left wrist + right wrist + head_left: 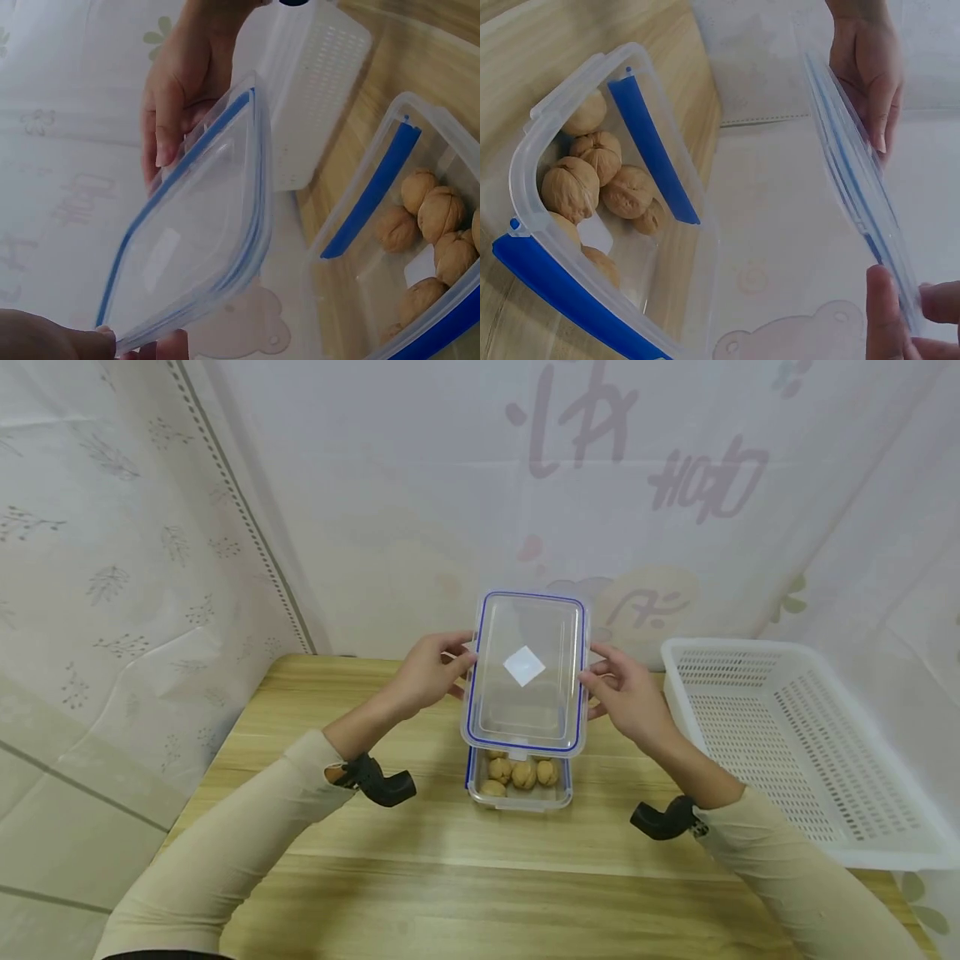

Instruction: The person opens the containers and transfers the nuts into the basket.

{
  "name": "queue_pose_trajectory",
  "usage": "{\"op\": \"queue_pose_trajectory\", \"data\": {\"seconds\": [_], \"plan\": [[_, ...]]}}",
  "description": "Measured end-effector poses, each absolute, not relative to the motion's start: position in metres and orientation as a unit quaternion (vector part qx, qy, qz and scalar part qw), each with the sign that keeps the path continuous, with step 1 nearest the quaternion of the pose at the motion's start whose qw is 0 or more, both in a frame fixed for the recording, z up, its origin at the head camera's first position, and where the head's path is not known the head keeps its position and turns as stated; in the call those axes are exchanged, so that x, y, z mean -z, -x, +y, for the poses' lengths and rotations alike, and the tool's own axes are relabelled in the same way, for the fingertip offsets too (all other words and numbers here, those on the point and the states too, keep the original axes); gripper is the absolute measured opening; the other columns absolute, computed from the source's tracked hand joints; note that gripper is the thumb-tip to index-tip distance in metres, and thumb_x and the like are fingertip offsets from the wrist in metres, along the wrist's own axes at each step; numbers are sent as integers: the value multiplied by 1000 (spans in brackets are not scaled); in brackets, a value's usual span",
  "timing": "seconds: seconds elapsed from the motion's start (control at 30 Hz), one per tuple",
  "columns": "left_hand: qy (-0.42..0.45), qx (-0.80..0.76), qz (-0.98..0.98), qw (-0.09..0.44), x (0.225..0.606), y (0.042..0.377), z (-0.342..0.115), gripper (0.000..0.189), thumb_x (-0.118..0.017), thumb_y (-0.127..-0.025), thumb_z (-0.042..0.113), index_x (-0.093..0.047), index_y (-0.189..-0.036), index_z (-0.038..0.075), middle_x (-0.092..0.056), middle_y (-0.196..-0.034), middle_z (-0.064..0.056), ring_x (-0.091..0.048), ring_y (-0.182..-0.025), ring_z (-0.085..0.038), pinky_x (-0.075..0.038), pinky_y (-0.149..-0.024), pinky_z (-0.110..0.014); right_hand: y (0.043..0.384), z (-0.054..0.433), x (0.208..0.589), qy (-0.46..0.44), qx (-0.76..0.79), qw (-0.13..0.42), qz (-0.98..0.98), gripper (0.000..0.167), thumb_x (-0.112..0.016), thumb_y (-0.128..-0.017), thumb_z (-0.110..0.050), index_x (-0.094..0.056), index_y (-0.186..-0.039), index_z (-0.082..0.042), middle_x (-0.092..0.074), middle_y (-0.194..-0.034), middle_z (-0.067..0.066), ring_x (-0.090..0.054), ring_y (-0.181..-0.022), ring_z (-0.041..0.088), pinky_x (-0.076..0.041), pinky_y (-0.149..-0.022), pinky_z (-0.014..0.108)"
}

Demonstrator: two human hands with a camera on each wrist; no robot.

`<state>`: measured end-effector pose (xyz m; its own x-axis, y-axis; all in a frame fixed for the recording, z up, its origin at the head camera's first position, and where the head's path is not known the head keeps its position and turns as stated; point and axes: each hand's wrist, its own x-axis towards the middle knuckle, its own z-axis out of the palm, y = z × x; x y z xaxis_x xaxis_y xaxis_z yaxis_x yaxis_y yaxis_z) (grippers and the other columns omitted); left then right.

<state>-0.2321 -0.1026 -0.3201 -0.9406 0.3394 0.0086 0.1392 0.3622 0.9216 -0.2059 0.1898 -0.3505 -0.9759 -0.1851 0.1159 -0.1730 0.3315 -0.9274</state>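
Note:
Both hands hold a clear plastic lid (pixel 528 710) with a blue seal line, raised and tilted above a container. My left hand (pixel 435 672) pinches the lid's left edge between thumb and fingers. On the opposite edge, my right hand (pixel 626 693) pinches it the same way. Beneath stands a clear plastic food container (pixel 525 803) with blue side clips, uncovered; the lid hides its far part in the head view. Several walnuts (pixel 570 189) lie inside it, along with a small white piece (pixel 596 234). A white square label (pixel 523 666) shows at the lid's middle.
A white perforated plastic basket (pixel 757 727) stands at the right of the wooden table (pixel 420 893). Behind the table hangs a pale printed cloth (pixel 375 510), close to its back edge. Black wrist mounts (pixel 386 783) stick out from both forearms.

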Motion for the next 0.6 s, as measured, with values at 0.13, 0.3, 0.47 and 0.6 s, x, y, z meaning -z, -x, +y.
{"op": "queue_pose_trajectory", "data": {"seconds": [0.13, 0.3, 0.47, 0.6], "plan": [[-131, -555, 813, 118, 320, 234, -103, 46, -51, -107, 6, -43, -151, -1, -58, -115, -22, -64, -93, -28, -66, -71, -38, 209, 188, 349, 86, 565, 31, 820, 56, -58, -105, -10, -36, -155, 0, -59, -118, 25, -67, -82, 11, -66, -65, 38], [-116, -557, 810, 145, 320, 235, -109, 45, -52, -106, 4, -42, -150, -5, -59, -118, -25, -63, -94, -28, -66, -72, -37, 213, 182, 348, 62, 555, 66, 827, 57, -57, -105, -10, -35, -156, 0, -58, -119, 25, -66, -87, 17, -66, -66, 36], [-92, -551, 812, 169, 321, 237, -118, 45, -51, -106, 4, -41, -150, -4, -58, -120, -26, -64, -95, -29, -66, -73, -37, 217, 172, 348, 61, 554, 98, 824, 56, -56, -105, -10, -33, -156, 1, -57, -120, 25, -65, -93, 26, -66, -68, 37], [-81, -542, 817, 181, 324, 238, -128, 45, -51, -107, 5, -41, -150, -5, -58, -119, -26, -64, -95, -29, -66, -74, -37, 219, 161, 351, 58, 560, 104, 820, 56, -57, -105, -9, -35, -155, 2, -58, -117, 24, -64, -90, 25, -65, -67, 34]]}}
